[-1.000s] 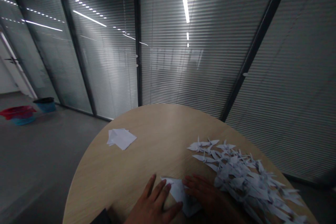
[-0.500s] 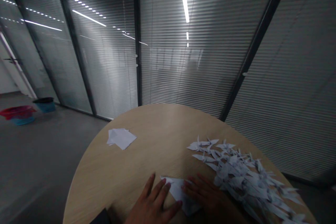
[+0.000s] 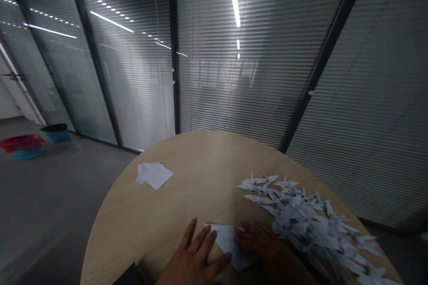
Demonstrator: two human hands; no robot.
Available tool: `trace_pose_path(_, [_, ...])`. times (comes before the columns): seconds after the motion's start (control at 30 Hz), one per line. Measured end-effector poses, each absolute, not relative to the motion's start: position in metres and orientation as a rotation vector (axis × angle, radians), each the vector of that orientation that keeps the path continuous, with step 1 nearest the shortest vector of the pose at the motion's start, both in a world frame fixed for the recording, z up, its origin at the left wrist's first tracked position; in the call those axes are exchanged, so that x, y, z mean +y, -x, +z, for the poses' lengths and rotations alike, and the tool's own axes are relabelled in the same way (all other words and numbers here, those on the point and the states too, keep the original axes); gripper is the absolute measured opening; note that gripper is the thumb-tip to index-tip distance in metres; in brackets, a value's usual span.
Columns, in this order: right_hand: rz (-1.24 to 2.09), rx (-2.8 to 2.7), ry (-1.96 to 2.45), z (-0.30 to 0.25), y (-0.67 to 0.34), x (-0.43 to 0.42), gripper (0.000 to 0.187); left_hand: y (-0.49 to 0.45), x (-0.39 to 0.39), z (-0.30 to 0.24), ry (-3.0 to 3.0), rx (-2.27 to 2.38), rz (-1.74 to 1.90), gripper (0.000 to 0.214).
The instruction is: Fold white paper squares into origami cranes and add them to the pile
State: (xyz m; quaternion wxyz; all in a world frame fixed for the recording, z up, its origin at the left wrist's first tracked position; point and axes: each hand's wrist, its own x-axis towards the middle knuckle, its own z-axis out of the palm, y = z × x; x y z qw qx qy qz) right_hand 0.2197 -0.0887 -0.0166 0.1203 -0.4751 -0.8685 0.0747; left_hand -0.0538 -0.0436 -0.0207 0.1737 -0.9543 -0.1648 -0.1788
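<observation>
A folded piece of white paper (image 3: 227,240) lies flat on the table at the near edge, partly covered by both hands. My left hand (image 3: 197,254) has its fingers spread, with fingertips touching the paper's left side. Across the paper's right side rests my right hand (image 3: 262,245), its fingers stretched out flat and pressing down. Just right of that hand spreads a heap of white paper cranes (image 3: 310,222), some overlapping. Farther off on the left is a small stack of white paper sheets (image 3: 155,174).
The round wooden table (image 3: 200,164) stands close to a glass partition with blinds (image 3: 234,98). On the floor at the far left are a blue bin with a red liner (image 3: 23,146) and a blue bin with a black liner (image 3: 56,132).
The right hand's fingers have shifted slightly on the paper. My left hand and the paper stay in nearly the same place.
</observation>
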Motion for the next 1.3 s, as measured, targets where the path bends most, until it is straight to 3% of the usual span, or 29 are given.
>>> trace_pose_path(0.87, [-0.264,-2.597,1.167,-0.062,-0.231,-0.08,0.059,0.031,-0.04,-0.031,2.618,-0.426,-0.477,0.048])
trace_pose_path(1.13, [-0.148,-2.6,1.184,-0.044,-0.227,-0.084,0.063,0.038,-0.041,-0.037,2.632,-0.44,-0.536,0.058])
trace_pose_path(1.3, [-0.115,-2.621,1.212,-0.037,-0.224,-0.085,0.066,0.039,-0.041,-0.034,2.628,-0.47,-0.47,0.052])
